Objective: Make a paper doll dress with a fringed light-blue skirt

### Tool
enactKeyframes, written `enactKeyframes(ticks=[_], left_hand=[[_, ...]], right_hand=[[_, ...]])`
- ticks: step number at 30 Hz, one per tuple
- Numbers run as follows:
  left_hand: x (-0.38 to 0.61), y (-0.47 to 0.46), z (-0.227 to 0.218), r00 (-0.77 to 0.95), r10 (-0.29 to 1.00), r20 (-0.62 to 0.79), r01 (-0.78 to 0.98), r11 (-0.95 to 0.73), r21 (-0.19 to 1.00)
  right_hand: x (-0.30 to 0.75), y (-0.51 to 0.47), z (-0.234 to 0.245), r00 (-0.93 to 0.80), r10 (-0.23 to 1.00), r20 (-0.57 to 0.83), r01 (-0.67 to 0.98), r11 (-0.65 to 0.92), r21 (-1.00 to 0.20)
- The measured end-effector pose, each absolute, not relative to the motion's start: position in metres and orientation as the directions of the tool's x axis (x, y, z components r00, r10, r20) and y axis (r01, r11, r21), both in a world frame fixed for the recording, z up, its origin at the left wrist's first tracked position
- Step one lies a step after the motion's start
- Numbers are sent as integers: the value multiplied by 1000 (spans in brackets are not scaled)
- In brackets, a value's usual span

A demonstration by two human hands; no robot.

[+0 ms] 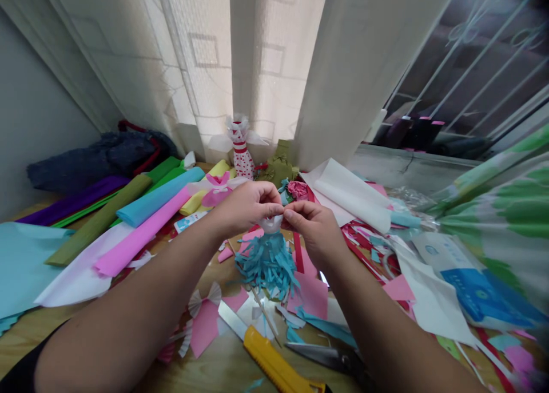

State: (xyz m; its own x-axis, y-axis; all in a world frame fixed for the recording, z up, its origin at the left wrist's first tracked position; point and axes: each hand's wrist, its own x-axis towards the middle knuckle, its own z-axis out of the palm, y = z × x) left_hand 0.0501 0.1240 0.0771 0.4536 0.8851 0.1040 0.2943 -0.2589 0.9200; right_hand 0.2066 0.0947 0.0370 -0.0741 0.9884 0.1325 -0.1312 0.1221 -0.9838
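In the middle of the head view stands a small figure with a fringed blue crepe paper skirt [268, 261]. A white paper top [271, 225] sits on it. My left hand [253, 204] pinches the upper edge of this white paper with thumb and fingers. From the other side, my right hand [315, 227] is closed in a pinch at the same edge, its fingertips almost touching the left ones. In front lie a thin wooden stick [266, 318], a yellow utility knife [274, 358] with its blade out, and scissors [319, 354].
Rolled crepe paper [146, 227] in several colours lies at the left. A wrapped polka-dot figure [243, 158] stands at the back. White paper [349, 193], red strips and a blue-and-white packet [476, 284] lie at the right. Pink scraps [206, 327] and a white bow [206, 300] are in front.
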Motion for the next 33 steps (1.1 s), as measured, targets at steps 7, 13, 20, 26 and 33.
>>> enactKeyframes(ticks=[7, 13, 20, 26, 33], left_hand=[[54, 125, 71, 460, 885, 68, 116, -135, 984], [55, 129, 61, 493, 869, 34, 28, -55, 998], [54, 127, 57, 441, 896, 56, 22, -73, 997], [42, 113, 55, 387, 919, 75, 55, -105, 993], [43, 98, 34, 366, 930, 22, 259, -124, 958]], right_hand=[[204, 95, 29, -52, 988, 144, -180, 132, -975], [200, 95, 24, -76, 984, 160, -198, 142, -970], [197, 93, 23, -104, 987, 126, -226, 100, -969], [197, 93, 21, -81, 991, 107, -271, 82, -959], [198, 93, 15, -46, 994, 94, -304, 76, -950]])
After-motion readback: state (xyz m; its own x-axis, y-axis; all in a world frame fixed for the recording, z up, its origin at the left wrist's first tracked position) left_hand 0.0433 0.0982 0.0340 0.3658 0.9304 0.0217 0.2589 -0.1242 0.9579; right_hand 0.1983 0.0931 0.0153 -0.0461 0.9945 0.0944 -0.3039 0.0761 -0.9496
